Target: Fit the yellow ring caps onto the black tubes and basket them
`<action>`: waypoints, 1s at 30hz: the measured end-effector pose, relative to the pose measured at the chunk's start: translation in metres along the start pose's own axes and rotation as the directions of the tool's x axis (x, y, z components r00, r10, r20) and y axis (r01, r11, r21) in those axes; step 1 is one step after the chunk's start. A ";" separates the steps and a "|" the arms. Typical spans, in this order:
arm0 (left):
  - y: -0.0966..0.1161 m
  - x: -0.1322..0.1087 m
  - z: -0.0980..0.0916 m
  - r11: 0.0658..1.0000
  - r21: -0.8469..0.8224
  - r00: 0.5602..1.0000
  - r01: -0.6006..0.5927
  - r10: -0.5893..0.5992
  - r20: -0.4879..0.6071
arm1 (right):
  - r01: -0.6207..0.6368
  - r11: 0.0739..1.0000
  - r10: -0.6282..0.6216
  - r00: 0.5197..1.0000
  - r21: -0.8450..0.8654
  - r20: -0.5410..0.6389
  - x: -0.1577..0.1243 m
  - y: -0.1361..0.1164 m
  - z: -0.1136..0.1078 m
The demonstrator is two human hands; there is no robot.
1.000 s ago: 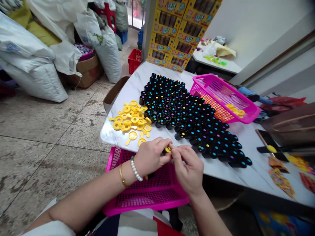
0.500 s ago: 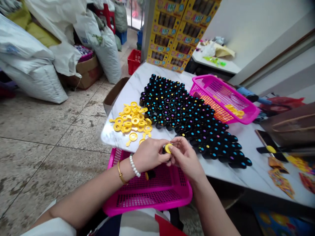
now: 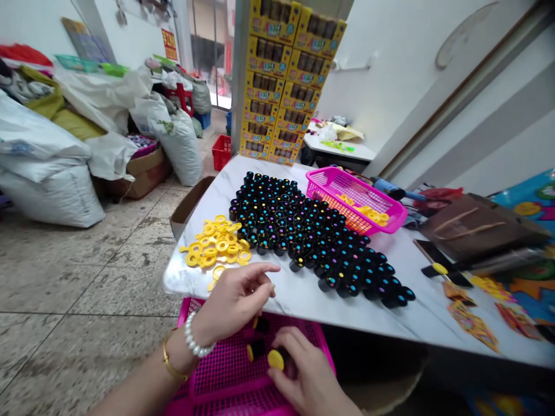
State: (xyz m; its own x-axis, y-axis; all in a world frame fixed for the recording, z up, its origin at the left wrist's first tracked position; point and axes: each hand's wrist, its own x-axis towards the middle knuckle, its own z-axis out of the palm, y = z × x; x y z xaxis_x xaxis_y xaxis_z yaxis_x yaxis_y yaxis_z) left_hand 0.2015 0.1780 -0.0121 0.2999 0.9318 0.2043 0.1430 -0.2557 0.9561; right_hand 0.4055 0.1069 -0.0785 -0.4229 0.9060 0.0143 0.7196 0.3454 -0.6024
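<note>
Tube [image 3: 276, 360] with a yellow end is pinched in your right hand [image 3: 303, 367], at the pink basket [image 3: 228, 370]. Your left hand [image 3: 236, 300], thumb and forefinger parted, looks empty; open tabletop [image 3: 288, 294] lies beyond. Your fingers hide much tube; the basket's near edge is cut off.

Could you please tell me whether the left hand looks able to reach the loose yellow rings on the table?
Probably yes: the left hand appears to hold nothing and is close to the yellow rings, with no basket or other item visible between them.
</note>
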 end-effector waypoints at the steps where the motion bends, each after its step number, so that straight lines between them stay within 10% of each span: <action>1: 0.004 -0.004 -0.001 1.000 0.014 0.997 -0.021 0.022 -0.079 | -0.096 0.992 0.100 0.994 -0.085 0.044 -0.004 0.009 0.006; 5: -0.002 -0.026 -0.010 0.893 0.450 0.933 -0.023 0.181 -0.311 | -0.304 0.922 0.333 0.939 -0.239 0.092 -0.011 0.037 0.020; 10: -0.038 -0.047 -0.014 0.628 0.778 0.978 -0.007 0.165 -0.124 | -0.137 0.991 0.137 0.990 -0.004 -0.030 -0.003 0.023 0.011; 14: -0.042 -0.047 0.001 0.664 0.729 0.973 -0.166 0.229 0.013 | 0.026 0.967 0.013 0.988 0.254 -0.152 0.011 -0.006 -0.005; 17: -0.025 -0.044 0.024 0.827 0.508 0.966 -0.239 0.256 0.037 | -0.080 0.802 0.219 0.961 0.592 -0.166 0.021 -0.016 -0.017; 20: -0.008 -0.037 0.049 0.995 0.096 0.996 0.013 -0.004 -0.092 | -0.119 0.439 0.345 0.938 0.890 -0.045 0.026 -0.012 -0.024; 23: -0.004 -0.021 0.063 0.937 -0.220 0.960 0.273 -0.280 -0.002 | -0.016 0.228 0.352 0.934 0.974 -0.067 0.025 -0.002 -0.022; 26: -0.012 0.003 0.067 0.960 -0.104 0.966 0.259 -0.256 0.039 | 0.034 0.206 0.434 0.893 0.978 -0.122 0.023 0.006 -0.018; 30: -0.029 0.038 0.069 0.948 0.296 0.980 0.118 -0.063 -0.189 | -0.023 0.244 0.495 0.863 0.969 -0.104 0.022 0.008 -0.021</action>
State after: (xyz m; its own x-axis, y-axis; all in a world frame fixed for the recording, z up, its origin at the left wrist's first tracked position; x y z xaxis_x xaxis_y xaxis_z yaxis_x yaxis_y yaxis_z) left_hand 0.2737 0.2034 -0.0465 0.1068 0.9779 0.1797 0.4497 -0.2087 0.8684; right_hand 0.4131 0.1349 -0.0660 0.0484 0.9781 -0.2026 -0.3483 -0.1736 -0.9212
